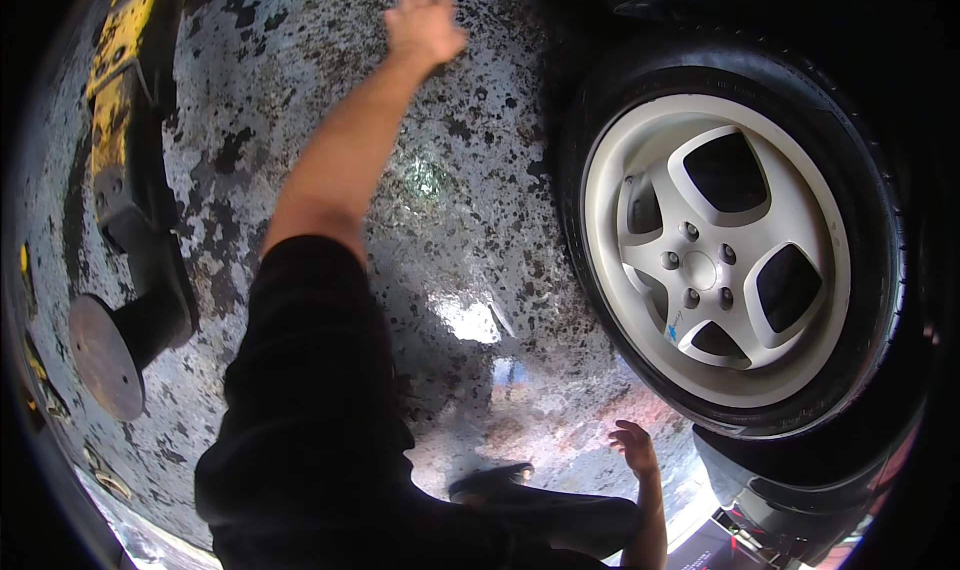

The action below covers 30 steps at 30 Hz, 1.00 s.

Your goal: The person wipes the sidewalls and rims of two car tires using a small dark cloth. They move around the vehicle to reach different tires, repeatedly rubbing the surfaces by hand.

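Observation:
My left hand (425, 28) is stretched far out over the worn floor, at the end of a bare forearm and a black sleeve. It is slightly blurred, its fingers seem bent, and whether it holds anything is hidden. To the right, a car wheel (700, 270) with a pale spoked rim and a black tyre (590, 300) fills much of the view. Lug nuts ring its centre cap, and a small blue mark shows on the rim. Low down, below the tyre, my right hand (635, 448) hangs open with loosely bent, parted fingers, touching nothing I can see.
A yellow and black lift arm (120, 120) with a round metal pad (105, 358) stands along the left. The grey floor (480, 170) is patchy with peeling paint. Dark car bodywork (790, 495) surrounds the wheel at right. A dark shoe (490, 480) shows at the bottom.

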Each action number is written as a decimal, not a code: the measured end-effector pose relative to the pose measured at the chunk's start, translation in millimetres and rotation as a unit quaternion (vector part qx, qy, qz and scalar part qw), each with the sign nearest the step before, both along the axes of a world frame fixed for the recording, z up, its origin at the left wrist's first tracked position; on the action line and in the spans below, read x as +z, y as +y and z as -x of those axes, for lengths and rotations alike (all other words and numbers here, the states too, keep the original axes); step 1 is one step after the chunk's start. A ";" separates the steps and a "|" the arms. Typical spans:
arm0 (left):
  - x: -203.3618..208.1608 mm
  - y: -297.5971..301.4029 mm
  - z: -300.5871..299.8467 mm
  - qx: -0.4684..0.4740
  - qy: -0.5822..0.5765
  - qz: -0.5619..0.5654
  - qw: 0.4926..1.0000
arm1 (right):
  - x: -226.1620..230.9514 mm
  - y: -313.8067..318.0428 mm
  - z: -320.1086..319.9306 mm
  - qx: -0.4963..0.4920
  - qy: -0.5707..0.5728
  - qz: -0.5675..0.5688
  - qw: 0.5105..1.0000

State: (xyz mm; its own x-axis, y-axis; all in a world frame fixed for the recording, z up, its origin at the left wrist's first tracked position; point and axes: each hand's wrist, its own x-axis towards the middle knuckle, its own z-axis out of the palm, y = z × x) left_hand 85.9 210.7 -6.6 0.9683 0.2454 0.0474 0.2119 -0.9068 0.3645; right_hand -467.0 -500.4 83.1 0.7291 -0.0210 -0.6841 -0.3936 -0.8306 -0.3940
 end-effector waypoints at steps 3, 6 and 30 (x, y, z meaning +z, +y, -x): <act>1.5 54.3 2.8 -0.019 0.221 0.034 0.975 | 8.4 11.2 -3.4 -0.031 0.029 -0.008 0.999; -15.6 42.9 14.3 -0.096 0.197 0.051 0.974 | 15.8 27.3 -15.5 -0.094 0.056 -0.021 0.994; -143.0 -274.4 134.3 0.109 0.192 0.546 0.809 | 87.8 59.8 48.6 -0.198 0.096 0.077 0.973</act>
State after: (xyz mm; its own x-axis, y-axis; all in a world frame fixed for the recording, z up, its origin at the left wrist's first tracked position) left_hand -48.3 -63.7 -149.6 0.7883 0.1055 -0.6062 0.6108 -0.0156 0.7916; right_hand -515.6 -440.5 170.9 0.5030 -0.3864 -0.7731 -0.7480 -0.6428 -0.1654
